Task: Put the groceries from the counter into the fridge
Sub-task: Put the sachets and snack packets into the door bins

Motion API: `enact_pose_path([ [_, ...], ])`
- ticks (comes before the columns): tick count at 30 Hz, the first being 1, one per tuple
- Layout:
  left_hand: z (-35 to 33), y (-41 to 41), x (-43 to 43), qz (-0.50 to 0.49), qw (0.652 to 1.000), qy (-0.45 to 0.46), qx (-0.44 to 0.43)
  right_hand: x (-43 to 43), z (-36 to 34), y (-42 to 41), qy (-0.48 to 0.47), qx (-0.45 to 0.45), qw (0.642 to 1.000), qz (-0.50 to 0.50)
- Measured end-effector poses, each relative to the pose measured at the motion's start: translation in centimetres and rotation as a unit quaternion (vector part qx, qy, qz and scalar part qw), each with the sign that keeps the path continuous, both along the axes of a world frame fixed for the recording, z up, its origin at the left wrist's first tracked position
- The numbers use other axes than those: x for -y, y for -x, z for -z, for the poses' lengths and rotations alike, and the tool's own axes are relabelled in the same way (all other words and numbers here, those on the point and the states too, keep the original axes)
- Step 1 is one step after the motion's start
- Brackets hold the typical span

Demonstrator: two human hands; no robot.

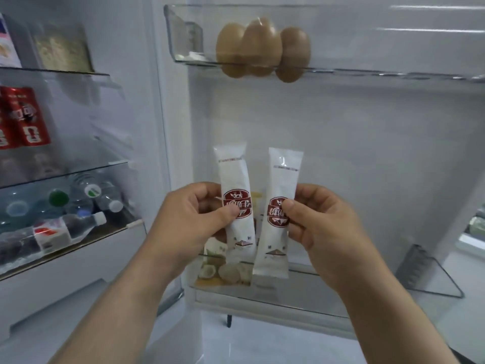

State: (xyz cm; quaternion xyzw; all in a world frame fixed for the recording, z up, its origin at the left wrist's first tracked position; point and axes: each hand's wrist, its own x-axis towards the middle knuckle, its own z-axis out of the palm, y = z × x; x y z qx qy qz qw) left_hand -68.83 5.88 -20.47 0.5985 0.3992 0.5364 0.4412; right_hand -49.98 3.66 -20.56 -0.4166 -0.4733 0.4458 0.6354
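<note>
The left hand [199,214] has its grip closed on the left pouch [235,179], thumb across the red label and fingers behind. The right hand [322,224] pinches the right pouch [282,179] the same way. Both pouches are in the air before the open fridge door [354,153], not yet set down. Gripped at mid-length, side by side and slightly apart, they hang upright, which probably suits lowering them end-first into the lower bin [301,303] just beneath them. A printed packet [220,271] stands at that bin's left end, partly hidden by the left pouch, so the free room seems to lie to its right. Eggs [262,46] sit at the left end of the upper bin [367,72], likely kept high, away from heavier goods. Bottles [86,200] lie in a drawer inside.
</note>
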Motion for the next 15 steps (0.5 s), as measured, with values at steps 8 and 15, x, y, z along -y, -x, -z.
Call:
enact_pose_path([
  [8,0.4,-3.2,-2.0,0.045,0.997,0.011,-0.059,0.5,-0.6,-3.3,-0.027,-0.003,0.997,0.075],
  [15,1.5,-4.2,-3.5,0.079,0.991,0.065,-0.088,0.1,0.2,-4.7,0.032,0.063,0.992,0.101],
])
